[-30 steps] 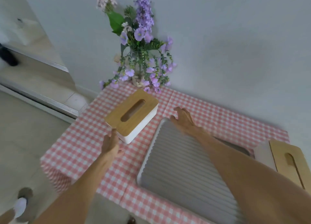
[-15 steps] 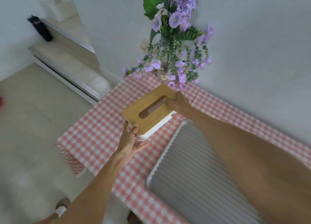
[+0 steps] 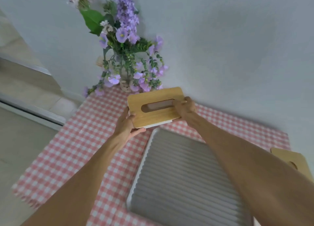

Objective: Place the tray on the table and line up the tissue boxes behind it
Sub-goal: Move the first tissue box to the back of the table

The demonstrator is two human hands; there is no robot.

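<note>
A white tissue box with a wooden slotted lid (image 3: 153,100) is held between both hands just behind the far left corner of the grey ribbed tray (image 3: 183,178). My left hand (image 3: 126,125) grips its near left end, and my right hand (image 3: 185,107) grips its right end. The box looks turned lengthwise along the wall; whether it rests on the cloth is unclear. The tray lies flat on the pink checked tablecloth (image 3: 88,140). A second wooden-lidded tissue box (image 3: 292,161) shows at the right edge, partly hidden by my right arm.
A vase of purple flowers (image 3: 127,64) stands at the table's far left corner, right behind the held box. A white wall runs along the table's back edge. The table's left edge drops to a tiled floor (image 3: 20,140).
Both hands closed on the left tissue box. It moved right and toward the wall, turning from diagonal to parallel with the tray's far edge.
</note>
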